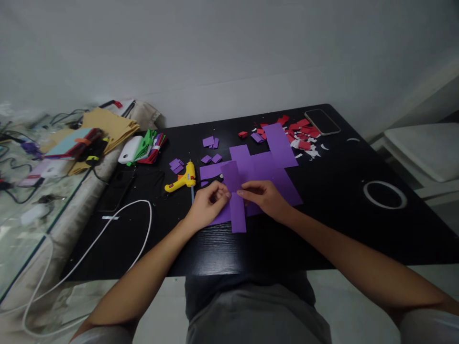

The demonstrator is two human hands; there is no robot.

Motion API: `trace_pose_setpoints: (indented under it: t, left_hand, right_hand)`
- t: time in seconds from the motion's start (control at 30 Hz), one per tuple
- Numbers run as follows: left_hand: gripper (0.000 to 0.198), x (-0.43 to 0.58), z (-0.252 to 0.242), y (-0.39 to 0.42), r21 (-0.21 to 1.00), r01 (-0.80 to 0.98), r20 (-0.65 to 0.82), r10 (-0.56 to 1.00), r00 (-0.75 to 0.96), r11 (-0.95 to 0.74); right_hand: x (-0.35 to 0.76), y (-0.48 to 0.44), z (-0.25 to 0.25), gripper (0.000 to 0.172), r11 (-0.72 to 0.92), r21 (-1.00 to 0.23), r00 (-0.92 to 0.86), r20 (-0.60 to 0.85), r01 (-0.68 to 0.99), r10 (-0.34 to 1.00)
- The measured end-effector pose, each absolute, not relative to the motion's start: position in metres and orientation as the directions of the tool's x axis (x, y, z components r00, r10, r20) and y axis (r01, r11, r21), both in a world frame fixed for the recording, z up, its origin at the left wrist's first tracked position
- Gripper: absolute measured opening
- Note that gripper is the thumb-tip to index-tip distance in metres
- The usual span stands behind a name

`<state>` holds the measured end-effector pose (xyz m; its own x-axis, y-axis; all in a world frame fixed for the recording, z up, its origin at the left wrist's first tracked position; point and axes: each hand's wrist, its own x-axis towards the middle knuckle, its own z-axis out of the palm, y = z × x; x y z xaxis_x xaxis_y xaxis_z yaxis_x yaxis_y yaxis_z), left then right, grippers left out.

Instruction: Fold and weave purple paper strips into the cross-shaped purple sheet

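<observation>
Both hands pinch a purple paper strip [238, 217] near its middle, where a crease runs across it. My left hand [211, 203] is closed on the strip's left edge, and my right hand [263, 197] on its right edge. The strip's upper part tilts up while its lower part points toward the table's front edge. Beneath and behind it lie larger purple paper sheets [283, 184], one overlapping another. Left of these rests a yellow glue gun [185, 177]. Small purple paper pieces [176, 166] are scattered around the glue gun's far side.
Red and white paper scraps [304, 136] lie at the back right beside a phone [322, 121]. A white tape ring [385, 195] sits on the right. At left are a white cable [148, 224], a dark phone [116, 190] and bundled coloured paper [154, 148]. A white chair [425, 150] stands at right.
</observation>
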<state>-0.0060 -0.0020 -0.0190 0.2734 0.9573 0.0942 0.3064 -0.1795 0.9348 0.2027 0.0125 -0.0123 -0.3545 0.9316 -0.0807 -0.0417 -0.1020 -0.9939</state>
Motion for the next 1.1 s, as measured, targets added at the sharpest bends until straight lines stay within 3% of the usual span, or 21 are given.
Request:
trace_pose_setpoints:
  t: [0.37, 0.77, 1.1]
  left_hand:
    - [0.015, -0.006, -0.021, -0.001, 0.934, 0.289, 0.138, 0.957, 0.254, -0.211]
    - [0.01, -0.005, -0.015, 0.0, 0.98, 0.157, 0.083, 0.963, 0.256, -0.126]
    - [0.021, -0.004, -0.011, 0.0, 0.999, 0.041, 0.007, 0.962, 0.272, -0.019]
  right_hand:
    - [0.202, 0.015, -0.019, 0.031, -0.155, -0.98, -0.393, -0.093, -0.127, 0.915]
    - [0.204, 0.016, -0.022, 0.02, -0.158, -0.979, -0.4, -0.096, -0.125, 0.911]
    - [0.205, 0.015, -0.018, 0.023, -0.219, -0.963, -0.41, -0.138, -0.158, 0.902]
